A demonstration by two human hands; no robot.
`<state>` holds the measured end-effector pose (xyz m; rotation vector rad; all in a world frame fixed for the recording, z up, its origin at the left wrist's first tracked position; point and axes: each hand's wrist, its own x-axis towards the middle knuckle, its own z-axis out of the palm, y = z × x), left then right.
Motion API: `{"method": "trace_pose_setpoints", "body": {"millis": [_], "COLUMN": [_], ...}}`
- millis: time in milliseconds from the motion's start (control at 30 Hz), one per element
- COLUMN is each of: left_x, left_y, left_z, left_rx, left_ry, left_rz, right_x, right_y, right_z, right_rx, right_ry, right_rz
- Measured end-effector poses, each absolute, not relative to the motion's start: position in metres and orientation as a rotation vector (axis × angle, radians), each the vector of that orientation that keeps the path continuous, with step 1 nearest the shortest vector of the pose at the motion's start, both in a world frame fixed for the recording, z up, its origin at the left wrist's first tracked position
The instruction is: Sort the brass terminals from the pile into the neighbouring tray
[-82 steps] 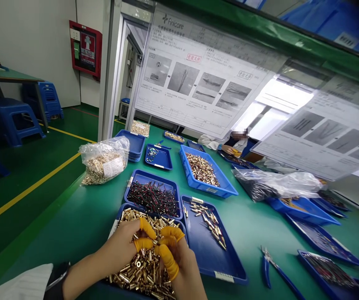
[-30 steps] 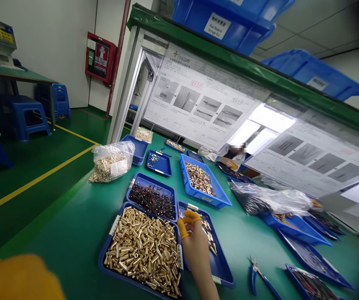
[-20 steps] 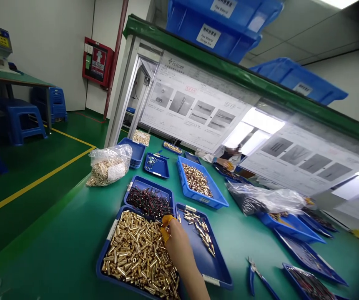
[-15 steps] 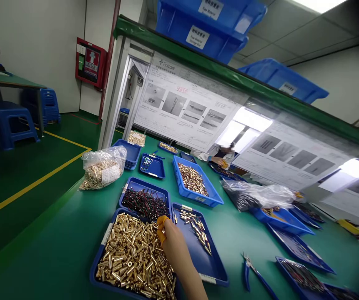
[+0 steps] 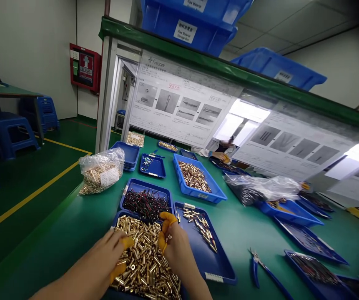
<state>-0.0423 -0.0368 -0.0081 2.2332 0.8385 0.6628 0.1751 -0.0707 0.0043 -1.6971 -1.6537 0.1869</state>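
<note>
Left hand (image 5: pixel 102 254) and right hand (image 5: pixel 176 246) curl downward.

The left hand (image 5: pixel 99 260) and right hand (image 5: pixel 176 250), wearing orange finger cots (image 5: pixel 165 227), worked among brass pins (image 5: pixel 144 260) heaped in a near blue tray (image 5: pixel 118 218).

Gold pins (image 5: pixel 144 262), blue tray (image 5: pixel 115 219), orangish finger cots (image 5: pixel 165 223)

Bright, even indoor light, faint shadows. Glare on the instruction sheet (image 5: pixel 292 141); wide-angle bend at edges, dark corners; gold-coloured pins (image 5: pixel 144 258) sharp.
</note>
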Motion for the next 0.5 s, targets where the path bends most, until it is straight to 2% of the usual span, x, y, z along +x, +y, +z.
{"method": "trace_pose_setpoints", "body": {"millis": [100, 200, 333, 500], "left_x": [-0.01, 0.014, 0.023, 0.016], "left_y": [-0.017, -0.008, -0.005, -0.003], "left_z": [-0.005, -0.004, -0.007, -0.003], "left_rx": [2.388, 2.433, 2.244, 1.982], "left_ry": [0.857, 0.909, 0.843, 0.743], "left_rz": [0.372, 0.261, 0.438, 0.577], "right_x": [0.171, 0.165, 0.155, 0.146], "right_y": [-0.075, -0.081, -0.087, -0.09], "right_z": [0.005, 0.007, 0.008, 0.0], "right_rx": [-1.662, -1.562, -1.412, -1.413], "right_ry": [-1.478, -1.23, -0.979, -1.033], "right_rz": [0.299, 0.551, 0.776, 0.803]}}
